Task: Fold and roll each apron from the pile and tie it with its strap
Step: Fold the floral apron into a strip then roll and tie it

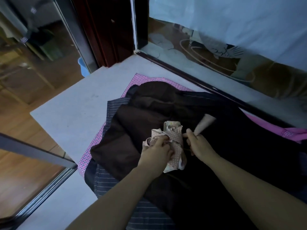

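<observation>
Tying step: left hand (157,150) grips the rolled apron (174,146) atop the pile (132,127) by the table's (74,110) far edge, right hand (197,143) pinches the strap end (205,123); next probably pull taut, knot.

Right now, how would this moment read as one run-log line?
phase: tying roll | left hand: grips roll | right hand: pinches cloth end | roll: on dark pile, strap wrapped round it
</observation>
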A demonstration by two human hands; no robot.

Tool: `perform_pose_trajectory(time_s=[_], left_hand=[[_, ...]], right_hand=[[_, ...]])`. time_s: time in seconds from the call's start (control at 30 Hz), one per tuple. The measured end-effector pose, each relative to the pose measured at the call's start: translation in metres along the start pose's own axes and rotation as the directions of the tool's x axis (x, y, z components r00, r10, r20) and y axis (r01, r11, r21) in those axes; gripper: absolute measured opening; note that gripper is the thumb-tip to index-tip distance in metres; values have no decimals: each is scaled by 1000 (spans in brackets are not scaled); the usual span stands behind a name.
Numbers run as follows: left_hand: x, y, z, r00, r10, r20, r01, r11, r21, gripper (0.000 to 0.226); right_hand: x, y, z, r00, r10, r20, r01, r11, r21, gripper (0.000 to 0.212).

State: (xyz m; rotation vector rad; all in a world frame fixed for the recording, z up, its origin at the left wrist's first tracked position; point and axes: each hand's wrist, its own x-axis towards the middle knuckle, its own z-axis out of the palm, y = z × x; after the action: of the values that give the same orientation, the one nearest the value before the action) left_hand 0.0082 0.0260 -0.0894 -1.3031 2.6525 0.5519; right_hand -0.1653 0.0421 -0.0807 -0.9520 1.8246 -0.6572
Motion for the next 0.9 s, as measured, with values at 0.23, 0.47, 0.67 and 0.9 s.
perform_pose_trajectory(time_s=[0.23,0.47,0.67,0.9], left_hand=[[11,23,5,997,-60,40,56,995,85,51],[10,19,0,995,96,-39,-102,967,-232,34],[4,1,-42,994,-99,-44,48,767,-640,36],[4,40,-27,999,-52,7,35,556,-830,25]], right_hand=[[-19,-18,0,973,-226,54,231,963,-141,49],[-20,6,-19,954,-153,256,225,933,-281,9],[-22,7,-14,958,-190,217,268,863,-429,29],[-21,9,3,962,-233,140,272,848,-454,16]])
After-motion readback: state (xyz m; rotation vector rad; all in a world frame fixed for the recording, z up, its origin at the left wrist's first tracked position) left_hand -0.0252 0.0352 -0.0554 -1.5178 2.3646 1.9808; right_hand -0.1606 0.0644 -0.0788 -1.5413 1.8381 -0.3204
